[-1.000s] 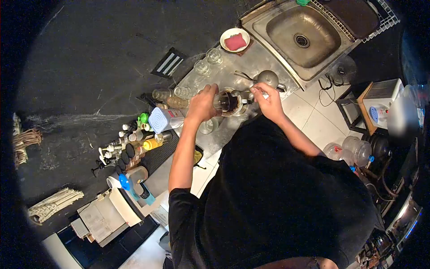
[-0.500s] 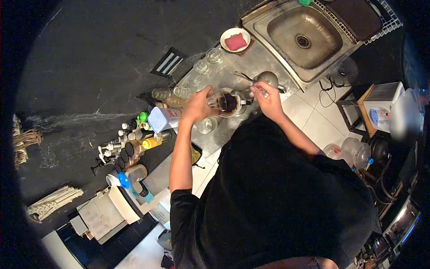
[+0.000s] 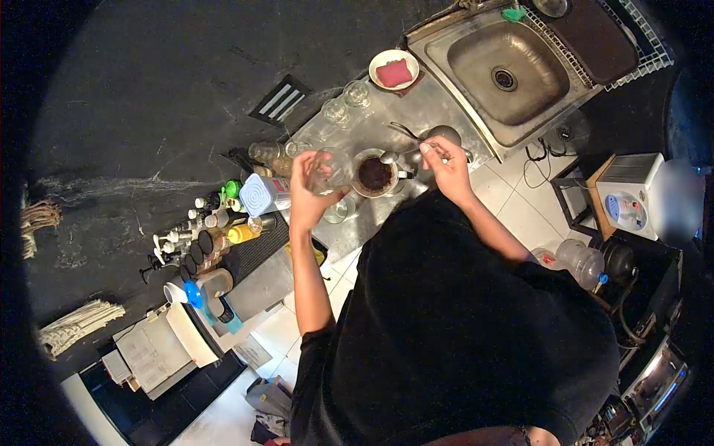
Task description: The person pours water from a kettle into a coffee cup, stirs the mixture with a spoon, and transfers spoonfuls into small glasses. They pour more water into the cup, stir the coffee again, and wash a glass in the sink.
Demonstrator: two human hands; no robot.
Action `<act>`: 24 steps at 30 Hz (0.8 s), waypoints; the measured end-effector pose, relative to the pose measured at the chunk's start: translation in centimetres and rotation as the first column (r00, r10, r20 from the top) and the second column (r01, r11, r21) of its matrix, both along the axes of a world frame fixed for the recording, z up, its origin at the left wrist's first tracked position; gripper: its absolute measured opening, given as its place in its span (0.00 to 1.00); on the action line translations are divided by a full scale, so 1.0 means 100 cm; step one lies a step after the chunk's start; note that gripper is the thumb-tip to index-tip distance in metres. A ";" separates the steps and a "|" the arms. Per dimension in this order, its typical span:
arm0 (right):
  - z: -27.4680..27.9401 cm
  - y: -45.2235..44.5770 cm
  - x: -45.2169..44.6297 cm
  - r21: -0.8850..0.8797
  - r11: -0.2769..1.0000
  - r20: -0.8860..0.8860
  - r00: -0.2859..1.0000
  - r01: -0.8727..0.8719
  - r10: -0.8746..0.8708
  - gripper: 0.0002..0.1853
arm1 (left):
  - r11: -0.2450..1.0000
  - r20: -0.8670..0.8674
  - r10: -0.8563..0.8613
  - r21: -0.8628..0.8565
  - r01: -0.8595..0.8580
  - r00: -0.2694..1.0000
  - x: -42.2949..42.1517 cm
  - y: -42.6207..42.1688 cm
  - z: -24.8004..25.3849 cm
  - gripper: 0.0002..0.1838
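Observation:
My left hand (image 3: 312, 189) curves around a clear drinking glass (image 3: 332, 165), its thumb and fingers on opposite sides. Between thumb and fingers of my right hand (image 3: 448, 165) is a small metal spoon (image 3: 390, 157). The spoon's bowl is at the right rim of a round, handled vessel with dark brown coffee (image 3: 374, 175) inside. Partly hidden behind my right hand stands a grey, round-topped kettle (image 3: 444, 134) with a thin curved spout. Another clear glass (image 3: 338, 211) stands just below my left thumb.
Several glasses (image 3: 335, 111) line the wall side of the metal counter (image 3: 401, 111). A bowl (image 3: 378, 62) with a red sponge-like pad stands near the sink (image 3: 513, 63). Bottles (image 3: 201, 241) and a white-blue container (image 3: 260, 195) stand at the left.
My left hand has moved left with the glass, away from above the coffee vessel, uncovering it. The spoon has shifted left to the vessel's rim.

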State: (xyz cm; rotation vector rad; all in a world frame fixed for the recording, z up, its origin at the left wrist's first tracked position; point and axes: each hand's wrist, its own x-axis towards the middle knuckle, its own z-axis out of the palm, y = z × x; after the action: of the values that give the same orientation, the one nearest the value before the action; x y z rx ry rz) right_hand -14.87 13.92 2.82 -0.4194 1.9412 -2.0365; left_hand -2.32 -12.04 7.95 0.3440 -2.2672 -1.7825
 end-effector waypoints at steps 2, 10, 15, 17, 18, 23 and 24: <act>0.004 0.001 -0.002 -0.022 1.000 0.006 1.000 -0.010 0.010 0.09 | 0.998 -0.091 0.059 -0.021 -0.062 0.994 0.015 0.004 0.010 0.49; 0.041 -0.008 -0.012 -0.121 0.990 0.057 0.995 -0.069 0.076 0.08 | 0.978 -0.158 0.209 0.050 -0.203 0.965 0.044 0.030 0.029 0.50; 0.025 -0.016 -0.021 0.011 0.993 0.019 0.993 -0.120 0.120 0.09 | 0.952 -0.170 0.296 -0.029 -0.305 0.940 0.044 0.035 0.016 0.45; 0.014 -0.019 -0.018 0.057 0.987 -0.022 0.988 -0.152 0.153 0.09 | 0.930 -0.121 0.360 -0.026 -0.366 0.925 0.047 0.031 -0.002 0.45; 0.009 -0.020 -0.017 0.109 0.981 -0.034 0.986 -0.160 0.165 0.09 | 0.908 -0.066 0.415 -0.032 -0.418 0.907 0.048 0.028 -0.015 0.44; 0.001 -0.024 -0.008 0.293 0.933 -0.148 0.954 -0.211 0.262 0.09 | 0.782 -0.131 0.567 -0.223 -0.581 0.813 0.058 0.001 -0.091 0.40; 0.003 -0.026 -0.009 0.298 0.930 -0.150 0.951 -0.216 0.270 0.09 | 0.779 -0.131 0.573 -0.217 -0.588 0.809 0.058 -0.006 -0.103 0.40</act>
State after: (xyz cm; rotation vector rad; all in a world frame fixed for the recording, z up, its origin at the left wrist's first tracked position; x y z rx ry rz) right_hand -15.75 11.29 3.10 -0.7664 2.1235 -1.5891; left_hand 3.49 -12.63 -2.35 0.8271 -2.0005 -1.1603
